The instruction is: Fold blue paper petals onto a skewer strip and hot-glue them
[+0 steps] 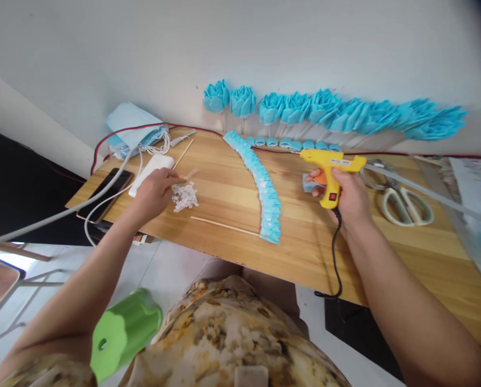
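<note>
My right hand (347, 196) grips a yellow glue gun (330, 166) by its handle, nozzle pointing left, above the wooden table (305, 236). A small blue piece (310, 184) sits under its fingers. My left hand (155, 191) reaches to a heap of small white scraps (185, 196), fingers closed in a pinch at a thin wooden stick (191, 174). A curved row of folded blue paper petals (264, 188) lies between the two hands, with another long stick (224, 226) beside it.
Several blue paper flowers (329, 110) lean on the white wall. Scissors (402, 201) lie right of the gun. A phone (107, 193), a white power bank (150, 166), cables and blue masks (133, 129) sit at the table's left end. A green stool (123, 330) stands below.
</note>
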### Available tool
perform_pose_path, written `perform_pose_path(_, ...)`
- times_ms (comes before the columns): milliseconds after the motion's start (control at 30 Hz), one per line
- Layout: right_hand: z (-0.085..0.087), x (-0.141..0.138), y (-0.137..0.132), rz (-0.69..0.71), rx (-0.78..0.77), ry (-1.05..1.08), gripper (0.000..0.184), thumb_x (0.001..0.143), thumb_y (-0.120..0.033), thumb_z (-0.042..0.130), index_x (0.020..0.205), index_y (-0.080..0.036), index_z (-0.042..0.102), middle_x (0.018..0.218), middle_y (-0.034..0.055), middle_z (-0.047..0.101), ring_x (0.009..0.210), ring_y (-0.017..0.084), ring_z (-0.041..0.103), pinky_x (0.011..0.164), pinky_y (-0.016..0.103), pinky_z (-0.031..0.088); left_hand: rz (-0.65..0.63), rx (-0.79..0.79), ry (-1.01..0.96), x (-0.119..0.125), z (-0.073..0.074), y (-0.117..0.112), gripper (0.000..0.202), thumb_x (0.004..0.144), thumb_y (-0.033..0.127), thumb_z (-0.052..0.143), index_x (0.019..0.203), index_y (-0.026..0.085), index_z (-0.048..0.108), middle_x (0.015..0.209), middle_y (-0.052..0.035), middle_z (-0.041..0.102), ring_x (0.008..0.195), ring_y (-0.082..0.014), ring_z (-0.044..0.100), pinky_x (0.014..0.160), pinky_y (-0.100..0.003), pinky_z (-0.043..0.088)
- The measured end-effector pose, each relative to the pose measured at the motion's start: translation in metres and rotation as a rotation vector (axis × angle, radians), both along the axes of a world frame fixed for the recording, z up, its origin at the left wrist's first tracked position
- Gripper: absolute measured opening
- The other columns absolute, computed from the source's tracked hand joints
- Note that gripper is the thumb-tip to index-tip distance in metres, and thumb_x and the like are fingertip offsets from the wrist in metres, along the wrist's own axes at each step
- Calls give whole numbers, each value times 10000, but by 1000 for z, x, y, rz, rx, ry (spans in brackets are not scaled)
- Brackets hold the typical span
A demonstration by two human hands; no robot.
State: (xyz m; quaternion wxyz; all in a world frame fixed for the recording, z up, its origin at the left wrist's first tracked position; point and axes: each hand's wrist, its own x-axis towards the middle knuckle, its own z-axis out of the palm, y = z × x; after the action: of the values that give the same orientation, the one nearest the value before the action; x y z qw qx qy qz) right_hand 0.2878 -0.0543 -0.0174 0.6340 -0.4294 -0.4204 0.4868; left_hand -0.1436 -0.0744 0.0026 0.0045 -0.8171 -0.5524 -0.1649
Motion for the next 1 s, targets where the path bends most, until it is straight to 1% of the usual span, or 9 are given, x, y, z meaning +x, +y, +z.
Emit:
perform_pose_path(100, 1, -1, 0, -9, 6, -5, 236, 762, -327, 706, 926, -160, 727, 769, 65, 739, 665, 178, 700, 401, 197, 494, 72, 2, -135, 2, -3, -14, 397, 901, 291, 450, 1085, 199, 790, 1025, -110, 720, 926, -255, 662, 818, -380, 526)
perform_pose_path(167, 1, -1, 0, -18, -4, 0, 251, 736, -346, 718, 907, -163, 727, 751, 58, 741, 647, 180, 701, 390, 198, 491, 124, 32, -243, 4, -1, -19, 350, 907, 374, 530, 1009, 177, 800, 918, -92, 727, 829, -225, 655, 755, -342, 510)
perform_pose_path(233, 1, -2, 1, -21, -16, 6, 271, 714, -358, 728, 900, -161, 729, 739, 57, 744, 644, 185, 705, 383, 199, 488, 170, 61, -300, 5, 1, -21, 319, 885, 402, 585, 893, 166, 800, 813, -70, 718, 738, -197, 626, 697, -315, 478)
perform_pose_path(300, 1, -2, 1, -24, -20, 9, 277, 708, -357, 730, 904, -161, 731, 737, 58, 747, 644, 187, 708, 381, 199, 488, 219, 59, -307, 6, 3, -20, 280, 857, 394, 622, 819, 171, 787, 752, -51, 699, 687, -177, 593, 665, -303, 441)
perform_pose_path(467, 1, -1, 0, -20, 9, 20, 257, 719, -335, 728, 910, -164, 739, 742, 46, 745, 655, 179, 707, 387, 198, 498, 391, 0, -263, 7, 0, -12, 222, 777, 411, 715, 735, 193, 723, 684, -15, 619, 645, -165, 543, 611, -298, 367)
perform_pose_path(533, 1, -1, 0, -15, 8, 17, 252, 727, -334, 725, 908, -159, 741, 745, 50, 747, 654, 176, 706, 390, 198, 500, 362, 7, -244, 6, -1, -10, 215, 774, 407, 707, 736, 196, 714, 686, -21, 607, 663, -177, 551, 633, -309, 381)
perform_pose_path(667, 1, -1, -1, -11, -2, 10, 231, 746, -326, 711, 894, -151, 742, 738, 51, 741, 652, 169, 704, 406, 198, 510, 201, -14, -237, 4, -2, -7, 218, 840, 354, 584, 788, 195, 724, 795, -66, 663, 763, -225, 601, 732, -359, 457)
perform_pose_path(833, 1, -2, 0, -22, -4, 10, 234, 746, -310, 707, 913, -148, 738, 737, 57, 739, 651, 172, 700, 403, 203, 510, 203, -69, -245, 4, 1, -7, 275, 892, 329, 484, 808, 197, 711, 900, -95, 689, 862, -263, 638, 808, -409, 494)
perform_pose_path(1000, -2, 1, 1, -22, -9, 13, 242, 753, -306, 699, 928, -143, 735, 734, 61, 738, 643, 171, 696, 399, 202, 502, 183, -101, -288, 5, 0, -6, 289, 908, 366, 506, 789, 187, 699, 841, -73, 658, 810, -225, 616, 774, -368, 483)
